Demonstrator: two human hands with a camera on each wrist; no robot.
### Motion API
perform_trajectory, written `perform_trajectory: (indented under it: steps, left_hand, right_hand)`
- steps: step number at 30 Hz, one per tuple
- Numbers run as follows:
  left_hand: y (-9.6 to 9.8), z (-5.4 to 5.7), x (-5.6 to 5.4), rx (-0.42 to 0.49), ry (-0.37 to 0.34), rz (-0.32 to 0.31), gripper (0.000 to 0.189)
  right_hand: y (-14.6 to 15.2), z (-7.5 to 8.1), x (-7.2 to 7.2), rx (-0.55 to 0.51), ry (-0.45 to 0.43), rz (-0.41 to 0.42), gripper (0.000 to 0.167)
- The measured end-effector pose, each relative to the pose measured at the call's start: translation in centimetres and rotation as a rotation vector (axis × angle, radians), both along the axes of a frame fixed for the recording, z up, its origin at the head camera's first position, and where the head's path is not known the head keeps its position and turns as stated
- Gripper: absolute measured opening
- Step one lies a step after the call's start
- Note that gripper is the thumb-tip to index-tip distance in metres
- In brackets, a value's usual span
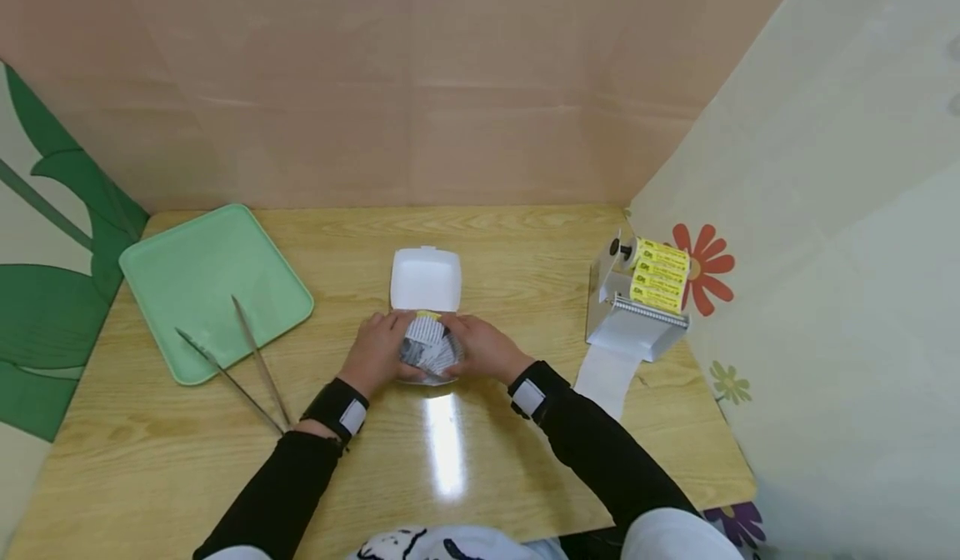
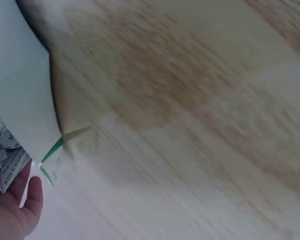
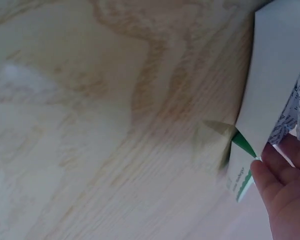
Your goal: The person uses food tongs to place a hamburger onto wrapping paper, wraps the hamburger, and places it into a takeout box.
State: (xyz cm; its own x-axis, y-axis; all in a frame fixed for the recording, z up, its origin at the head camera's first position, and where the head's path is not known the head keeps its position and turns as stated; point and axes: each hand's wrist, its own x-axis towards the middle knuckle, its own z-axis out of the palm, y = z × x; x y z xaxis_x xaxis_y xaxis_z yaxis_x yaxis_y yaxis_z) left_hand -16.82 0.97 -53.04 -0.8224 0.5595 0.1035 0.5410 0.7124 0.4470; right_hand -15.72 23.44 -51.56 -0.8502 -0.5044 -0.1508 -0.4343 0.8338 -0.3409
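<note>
A white box (image 1: 426, 279) with its lid flipped back stands at the middle of the table. In its base sits a bundle wrapped in newsprint-patterned paper (image 1: 430, 350), with a bit of yellow at its far edge. My left hand (image 1: 377, 349) grips the bundle from the left, and my right hand (image 1: 486, 348) holds it from the right. In the left wrist view, fingertips of the left hand (image 2: 15, 207) meet the printed paper inside the box wall (image 2: 30, 100). The right wrist view has the right hand (image 3: 290, 195) at the paper beside the green-trimmed box corner (image 3: 245, 145).
A green tray (image 1: 217, 268) lies at the left, with metal tongs (image 1: 258, 352) resting partly on it. At the right stands a dispenser (image 1: 645, 327) carrying a roll of yellow labels (image 1: 660, 277). A white paper strip (image 1: 609, 381) trails from it onto the table (image 1: 517, 468).
</note>
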Motion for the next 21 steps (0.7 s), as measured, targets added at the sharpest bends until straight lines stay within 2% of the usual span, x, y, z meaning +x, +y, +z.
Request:
perform_trajectory:
  steps: [5,9,12,16,21]
  left_hand:
    - [0.0,-0.4,0.0,-0.03,0.011,0.005,0.103]
    - [0.0,-0.5,0.0,-0.024,-0.001,0.003,0.105]
    - [-0.4,-0.1,0.1,0.046,-0.063,0.001,0.111]
    - [-2.1,1.1,0.2,0.127,-0.166,0.003,0.109]
    - [-4.5,1.9,0.3,0.11,-0.252,-0.001,0.092]
  right_hand:
    - [-0.2,-0.3,0.2,0.089,0.055,-0.012,0.087]
    - [-0.3,-0.6,0.3,0.113,0.078,-0.029,0.09]
    - [-0.1,-0.6,0.4,0.086,0.065,-0.032,0.094]
    - [0.4,0.4,0.5,0.073,0.028,-0.037,0.1]
    - [0.7,1.4,0.8,0.095,0.032,-0.035,0.093]
